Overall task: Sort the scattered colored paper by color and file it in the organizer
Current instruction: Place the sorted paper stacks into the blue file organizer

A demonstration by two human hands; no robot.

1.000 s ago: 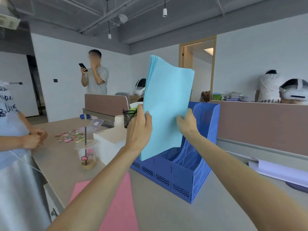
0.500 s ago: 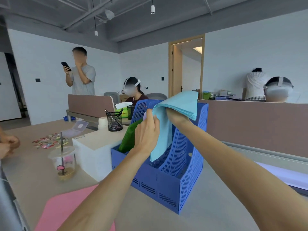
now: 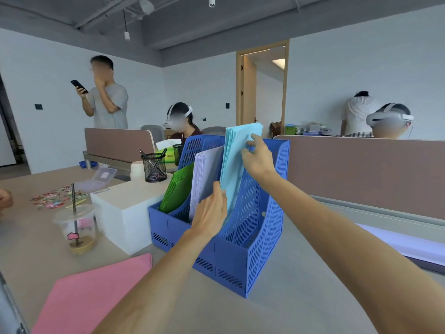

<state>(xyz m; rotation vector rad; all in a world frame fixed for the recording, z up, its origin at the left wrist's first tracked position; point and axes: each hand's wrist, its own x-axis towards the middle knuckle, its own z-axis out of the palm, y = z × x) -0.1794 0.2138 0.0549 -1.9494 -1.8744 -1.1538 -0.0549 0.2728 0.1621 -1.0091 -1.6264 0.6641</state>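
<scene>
A: Head view. Where is the blue paper (image 3: 237,160)?

B: It stands upright in the right slot of the organizer (image 3: 240,256), and its top shows above the organizer's back wall.

A: And the hands?

B: The right hand (image 3: 258,157) is at the upper right edge of the stack, above the organizer's right wall. Its fingers (image 3: 252,138) are curled onto the sheets with the thumb below them, pinching that edge. The left hand (image 3: 212,210) is at the organizer's front, with its fingers (image 3: 220,192) straight and together, laid flat against the lower front edge of the blue paper.

A: What fills the other slots?

B: Lilac paper (image 3: 207,169) is in the middle slot, touching the back of the left hand. Green paper (image 3: 178,189) leans in the left slot.

A: Anything outside the organizer?

B: Pink paper (image 3: 96,297) lies flat on the bench (image 3: 301,297), in front and to the left of the organizer. A white box (image 3: 125,213) sits just left of it, with a plastic cup (image 3: 77,227) further left and a mesh pen pot (image 3: 154,167) behind the box.
</scene>
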